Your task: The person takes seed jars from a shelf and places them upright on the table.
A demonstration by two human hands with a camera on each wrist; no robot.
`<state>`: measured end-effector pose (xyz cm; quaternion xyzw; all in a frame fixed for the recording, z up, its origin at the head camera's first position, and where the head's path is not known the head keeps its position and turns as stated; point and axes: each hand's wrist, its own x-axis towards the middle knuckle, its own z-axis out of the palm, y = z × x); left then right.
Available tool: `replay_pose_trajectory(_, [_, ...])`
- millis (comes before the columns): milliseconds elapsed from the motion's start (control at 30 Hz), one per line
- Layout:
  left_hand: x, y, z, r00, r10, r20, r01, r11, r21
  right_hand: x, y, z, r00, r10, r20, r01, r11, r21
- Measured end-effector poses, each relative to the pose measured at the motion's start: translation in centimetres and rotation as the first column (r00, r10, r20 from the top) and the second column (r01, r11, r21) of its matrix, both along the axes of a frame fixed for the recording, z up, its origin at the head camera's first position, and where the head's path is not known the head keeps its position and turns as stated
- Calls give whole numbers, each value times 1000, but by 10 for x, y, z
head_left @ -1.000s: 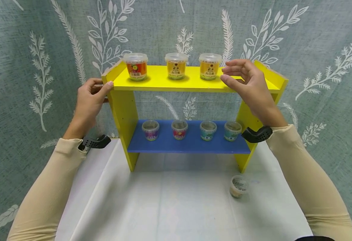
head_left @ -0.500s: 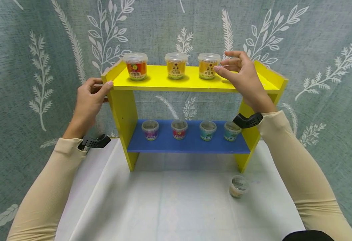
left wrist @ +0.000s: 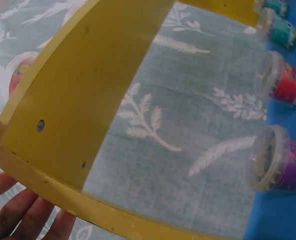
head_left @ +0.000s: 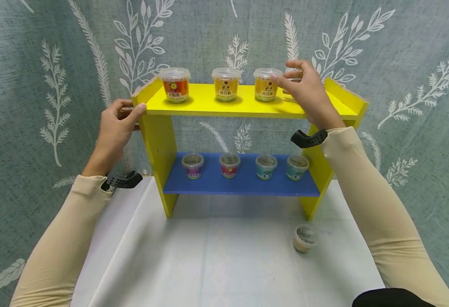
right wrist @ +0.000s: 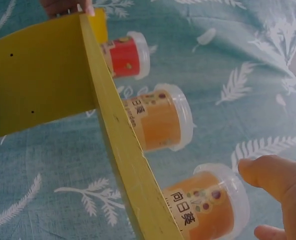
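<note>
Both hands are working at the yellow wooden top shelf. My left hand is gripping its left end, fingers curled over the edge, steadying the rack. My right hand is reaching, fingers loosely spread and holding nothing, with the thumb tip touching the lid rim of the rightmost clear plastic cup with an orange label, standing third in the row on that shelf. I am judging that closing thumb and fingers evenly round the lid, without nudging the neighbouring orange-labelled cup, is best.
</note>
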<state>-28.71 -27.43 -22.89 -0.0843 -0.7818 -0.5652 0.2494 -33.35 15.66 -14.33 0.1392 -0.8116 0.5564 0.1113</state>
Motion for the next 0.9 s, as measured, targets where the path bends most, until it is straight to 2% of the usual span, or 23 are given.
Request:
replay_pose_trajectory(167, [0, 1, -1, 1000, 2, -4, -2, 1000, -6, -8, -3, 3, 998, 10, 56, -10, 1000, -9])
replay_pose_trajectory(400, [0, 0, 0, 1000, -3, -6, 3, 1000, -9, -14, -8, 8, 996, 13, 91, -15, 1000, 12])
replay_pose_trajectory(700, [0, 0, 0, 1000, -8, -11, 8, 1000, 1, -18, -13, 11, 989, 65, 133, -69, 997, 25])
replay_pose_trajectory(900, [0, -1, 0, 1000, -12, -14, 12, 1000, 5, -17, -15, 12, 984, 67, 164, -73, 997, 32])
